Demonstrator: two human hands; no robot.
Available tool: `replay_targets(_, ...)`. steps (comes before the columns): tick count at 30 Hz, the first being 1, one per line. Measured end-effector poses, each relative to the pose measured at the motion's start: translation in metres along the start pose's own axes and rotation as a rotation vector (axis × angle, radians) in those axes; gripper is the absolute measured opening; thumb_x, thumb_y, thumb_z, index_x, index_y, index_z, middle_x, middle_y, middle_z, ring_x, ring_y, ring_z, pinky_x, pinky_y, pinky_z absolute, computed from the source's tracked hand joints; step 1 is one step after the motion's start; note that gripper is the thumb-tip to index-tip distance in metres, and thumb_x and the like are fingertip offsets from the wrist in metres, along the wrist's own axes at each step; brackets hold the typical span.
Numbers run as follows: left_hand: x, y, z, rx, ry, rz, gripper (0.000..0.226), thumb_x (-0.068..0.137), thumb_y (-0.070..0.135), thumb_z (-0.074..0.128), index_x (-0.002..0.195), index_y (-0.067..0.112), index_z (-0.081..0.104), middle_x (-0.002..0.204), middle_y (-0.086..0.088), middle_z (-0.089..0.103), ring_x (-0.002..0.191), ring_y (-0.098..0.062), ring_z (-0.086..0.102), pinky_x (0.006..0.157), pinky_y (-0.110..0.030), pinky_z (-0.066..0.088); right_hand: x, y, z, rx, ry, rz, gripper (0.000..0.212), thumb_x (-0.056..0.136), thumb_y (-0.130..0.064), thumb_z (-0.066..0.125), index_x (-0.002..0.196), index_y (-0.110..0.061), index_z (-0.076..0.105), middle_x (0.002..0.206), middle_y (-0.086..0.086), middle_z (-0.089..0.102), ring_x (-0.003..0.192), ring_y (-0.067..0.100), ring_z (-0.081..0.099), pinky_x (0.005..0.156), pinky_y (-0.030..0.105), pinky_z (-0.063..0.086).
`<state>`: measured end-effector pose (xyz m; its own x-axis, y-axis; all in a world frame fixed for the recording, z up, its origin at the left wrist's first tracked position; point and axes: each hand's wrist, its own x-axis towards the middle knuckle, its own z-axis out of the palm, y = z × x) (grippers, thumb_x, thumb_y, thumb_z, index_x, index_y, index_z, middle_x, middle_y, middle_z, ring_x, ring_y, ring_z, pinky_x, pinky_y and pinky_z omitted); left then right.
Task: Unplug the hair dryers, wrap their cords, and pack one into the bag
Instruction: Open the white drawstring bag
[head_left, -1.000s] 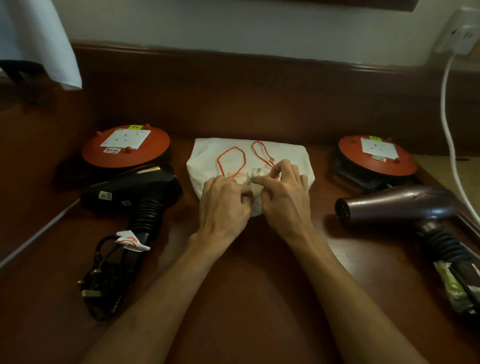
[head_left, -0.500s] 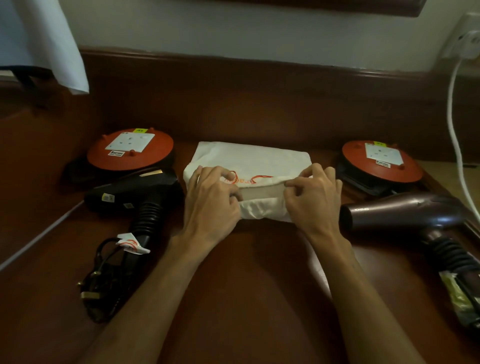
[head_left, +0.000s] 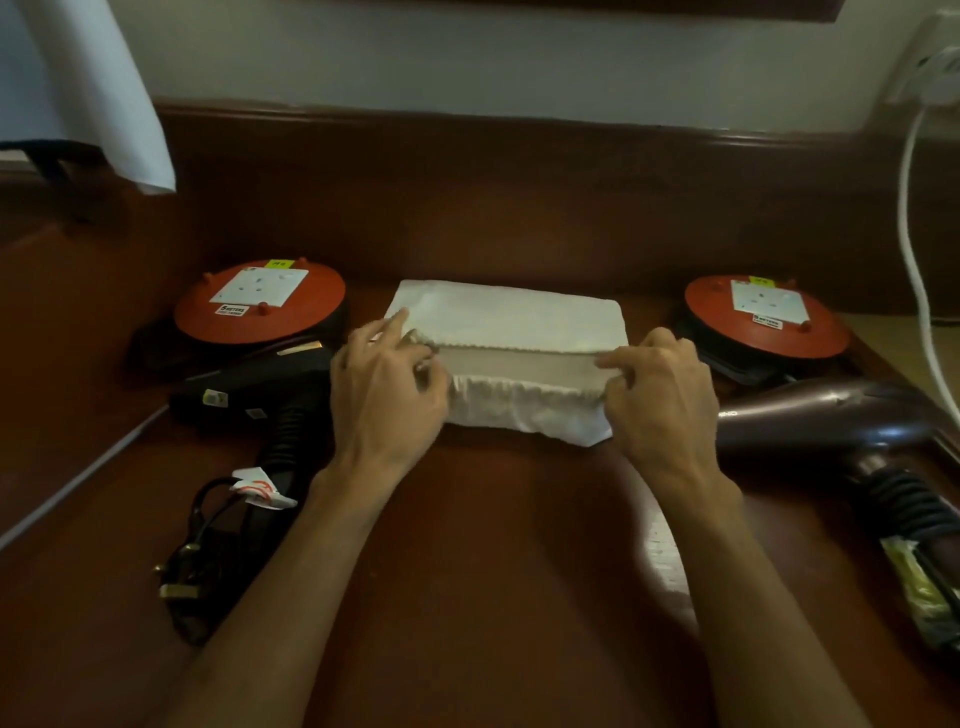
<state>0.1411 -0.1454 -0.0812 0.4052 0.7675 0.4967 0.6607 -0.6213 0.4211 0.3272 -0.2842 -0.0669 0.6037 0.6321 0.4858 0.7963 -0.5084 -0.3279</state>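
A white cloth bag (head_left: 511, 322) lies flat in the middle of the wooden table (head_left: 493, 571), its mouth facing me. My left hand (head_left: 387, 389) pinches the left end of the bag's mouth. My right hand (head_left: 657, 395) pinches the right end, and the opening is stretched between them. A black hair dryer (head_left: 254, 387) lies left of the bag, its black cord and plug (head_left: 192, 566) bundled by the handle. A dark brown hair dryer (head_left: 836, 415) lies to the right, its handle pointing toward me.
Two red round extension reels stand behind the dryers, one at the left (head_left: 260, 301) and one at the right (head_left: 766, 317). A white cable (head_left: 917, 249) hangs from a wall socket at the top right. A white cloth (head_left: 93, 88) hangs at the upper left.
My hands moved apart from the bag's gathered centre to its two ends. The bag's mouth is now spread wide and its orange drawstrings are out of sight.
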Motion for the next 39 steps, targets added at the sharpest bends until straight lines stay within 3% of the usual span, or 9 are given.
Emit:
replay_targets(2,0.001,0.000,0.002,0.003,0.066,-0.068,0.030,0.095,0.024,0.060,0.120,0.013,0.073,0.157,-0.011,0.041,0.137,-0.030,0.038,0.110,-0.045,0.037,0.002,0.003,-0.002,0.020,0.026,0.039,0.024,0.093,-0.006,0.063,0.109,-0.014,0.078,0.094,0.002,0.051,0.090,0.022,0.050,0.073,0.038,0.049)
replay_targets(6,-0.002,0.008,0.003,0.112,0.037,-0.028,0.058,0.076,0.022,0.073,0.133,0.020,0.064,0.163,-0.016,0.027,0.144,-0.036,0.027,0.116,-0.053,0.029,0.002,0.002,-0.006,0.003,-0.002,0.049,0.056,0.090,-0.008,0.066,0.143,-0.023,0.055,0.103,0.001,0.039,0.095,0.021,0.046,0.076,0.038,0.053)
replay_targets(9,0.000,0.003,-0.003,0.069,0.079,-0.046,0.046,0.076,0.022,0.075,0.121,0.022,0.072,0.160,-0.011,0.037,0.141,-0.033,0.032,0.115,-0.053,0.028,0.002,0.007,-0.007,0.017,-0.011,0.028,0.069,0.085,-0.009,0.069,0.149,-0.020,0.047,0.113,0.004,0.044,0.103,0.023,0.045,0.081,0.040,0.053)
replay_targets(16,0.001,-0.009,-0.021,0.152,0.151,-0.055,0.030,0.082,0.028,0.076,0.111,0.020,0.077,0.154,-0.008,0.046,0.133,-0.033,0.039,0.107,-0.055,0.033,-0.002,0.010,-0.016,0.146,0.266,0.127,0.025,0.092,-0.015,0.065,0.114,-0.018,0.077,0.093,0.003,0.061,0.088,0.022,0.056,0.062,0.033,0.043)
replay_targets(22,-0.016,-0.022,-0.034,0.237,-0.013,0.034,0.047,0.077,0.017,0.075,0.122,0.027,0.071,0.163,-0.013,0.029,0.146,-0.038,0.021,0.115,-0.061,0.021,-0.011,0.018,-0.020,0.078,0.043,0.153,0.062,0.084,-0.028,0.079,0.140,-0.020,0.055,0.145,0.014,0.033,0.135,0.033,0.032,0.084,0.045,0.052)
replay_targets(26,-0.009,-0.031,-0.040,0.256,0.069,0.024,0.023,0.087,0.021,0.067,0.107,0.021,0.079,0.156,-0.013,0.042,0.142,-0.038,0.030,0.113,-0.057,0.027,-0.012,0.026,-0.021,0.101,0.119,0.190,0.053,0.086,-0.048,0.071,0.118,-0.006,0.072,0.121,0.010,0.057,0.114,0.030,0.044,0.081,0.038,0.044)
replay_targets(29,-0.006,-0.029,-0.042,0.220,0.118,0.038,0.021,0.084,0.022,0.068,0.101,0.020,0.080,0.153,-0.013,0.047,0.139,-0.037,0.034,0.110,-0.057,0.031,-0.014,0.026,-0.024,-0.056,0.212,0.132,0.036,0.091,-0.031,0.068,0.121,-0.012,0.073,0.111,0.012,0.063,0.106,0.034,0.047,0.080,0.041,0.039)
replay_targets(33,-0.008,-0.023,-0.045,0.167,0.102,0.026,0.031,0.077,0.027,0.073,0.108,0.023,0.078,0.159,-0.012,0.037,0.142,-0.039,0.029,0.111,-0.058,0.027,-0.015,0.025,-0.025,-0.109,0.098,0.107,0.051,0.090,-0.014,0.064,0.139,-0.026,0.060,0.117,0.009,0.059,0.110,0.034,0.043,0.089,0.044,0.037)
replay_targets(39,-0.011,-0.032,-0.052,0.109,0.131,-0.151,0.029,0.075,0.046,0.076,0.098,0.028,0.080,0.162,-0.008,0.033,0.144,-0.036,0.025,0.113,-0.057,0.018,-0.011,0.036,-0.042,-0.106,0.087,-0.103,0.023,0.093,-0.013,0.064,0.107,-0.021,0.080,0.098,0.002,0.066,0.097,0.030,0.046,0.082,0.043,0.028)
